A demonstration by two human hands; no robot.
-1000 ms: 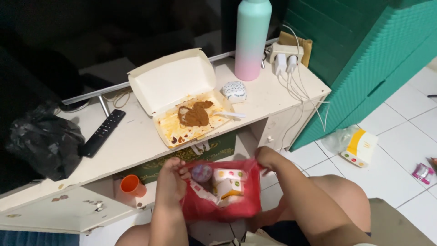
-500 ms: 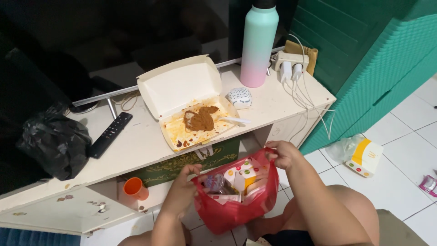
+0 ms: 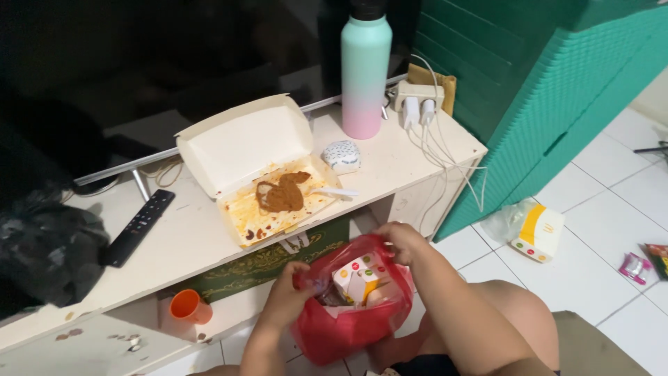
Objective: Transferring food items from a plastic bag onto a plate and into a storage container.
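**Cleanup about halfway there, bag is filling up**

Standing here watching the tidy-up, and I'd call it partly done. The red plastic bag (image 3: pixel 351 327) hangs low in front of the white shelf unit (image 3: pixel 209 230), just above the person's knees, and there's already a small white carton with coloured dots (image 3: pixel 358 278) stuffed inside along with other bits I can't make out.

What looks left: the open takeaway box (image 3: pixel 268 177) with brown sauce smeared in it sits on top of the unit, with a white plastic utensil (image 3: pixel 334 191) resting at its edge. Another carton in a clear wrapper (image 3: pixel 532 230) lies on the tiled floor off to the side, plus a small pink packet (image 3: pixel 634 267) further out.

Hands: the left hand (image 3: pixel 292 296) is curled closed, pinching the near-left rim of the bag. The right hand (image 3: pixel 400 242) is closed on the far-right rim, fingers bunched around the plastic. Between them the mouth of the bag is held open and facing up. Neither hand holds anything else.
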